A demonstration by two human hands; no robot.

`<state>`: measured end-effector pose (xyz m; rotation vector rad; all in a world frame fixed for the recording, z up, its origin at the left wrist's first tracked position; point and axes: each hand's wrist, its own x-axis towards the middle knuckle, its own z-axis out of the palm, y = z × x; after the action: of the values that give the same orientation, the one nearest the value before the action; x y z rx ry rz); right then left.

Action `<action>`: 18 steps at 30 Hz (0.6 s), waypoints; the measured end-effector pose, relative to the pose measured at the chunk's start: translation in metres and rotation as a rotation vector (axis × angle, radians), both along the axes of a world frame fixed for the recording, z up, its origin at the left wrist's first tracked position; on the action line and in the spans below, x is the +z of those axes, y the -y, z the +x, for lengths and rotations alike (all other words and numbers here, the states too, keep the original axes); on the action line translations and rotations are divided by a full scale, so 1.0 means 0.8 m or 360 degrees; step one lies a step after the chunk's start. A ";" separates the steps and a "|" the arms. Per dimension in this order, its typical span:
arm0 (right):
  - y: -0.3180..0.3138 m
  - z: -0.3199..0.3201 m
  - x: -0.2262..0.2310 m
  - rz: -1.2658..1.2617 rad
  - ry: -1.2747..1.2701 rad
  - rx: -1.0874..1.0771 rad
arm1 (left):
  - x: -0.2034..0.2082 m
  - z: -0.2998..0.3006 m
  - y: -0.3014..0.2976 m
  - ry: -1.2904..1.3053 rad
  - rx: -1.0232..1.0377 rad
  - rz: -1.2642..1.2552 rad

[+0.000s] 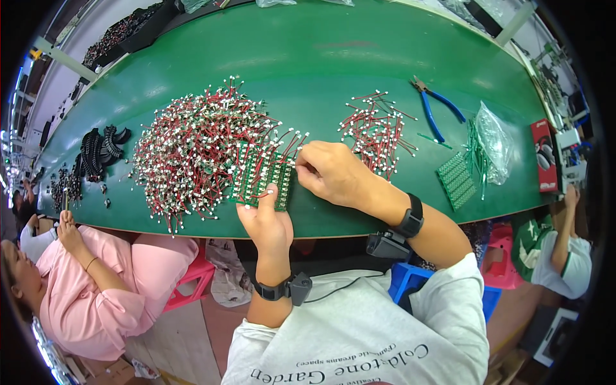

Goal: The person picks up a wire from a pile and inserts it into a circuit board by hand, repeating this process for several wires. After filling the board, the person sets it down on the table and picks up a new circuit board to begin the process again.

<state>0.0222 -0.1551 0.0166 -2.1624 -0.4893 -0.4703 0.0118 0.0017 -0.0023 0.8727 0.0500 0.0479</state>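
Observation:
My left hand (266, 223) grips a green circuit board panel (280, 179) by its near edge, with the thumb lying on top. Rows of small pale pads and parts run across the panel, and short red and black wires with white plugs stick up from its far and left side. At the panel's right edge, my right hand (330, 172) is closed in a pinch; whatever its fingertips hold is hidden. A large heap of small wired boards with white plugs (192, 147) lies just left of the panel. Beyond my right hand is a looser pile of red-black wire leads (375, 135).
Blue-handled pliers (436, 109), another green panel (457, 181), green strips (475, 151) and a clear plastic bag (495, 144) lie right on the green table (308, 77). A red box (545, 156) stands farther right. Black parts (99, 151) and a person in pink (106, 282) are left.

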 end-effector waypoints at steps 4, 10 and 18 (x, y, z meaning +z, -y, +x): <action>-0.006 0.001 -0.003 -0.0084 0.0005 -0.0014 | -0.003 -0.001 0.001 0.0057 0.0029 0.0091; -0.006 0.000 -0.001 -0.0055 -0.0057 -0.0039 | -0.009 -0.004 0.002 0.0128 -0.0019 0.0101; -0.010 -0.006 0.000 -0.0245 -0.0024 -0.0135 | -0.013 -0.005 0.000 0.0224 -0.0055 0.0241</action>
<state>0.0176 -0.1471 0.0170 -2.3405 -0.4390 -0.4757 0.0074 0.0013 -0.0124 1.0190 -0.1019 0.0814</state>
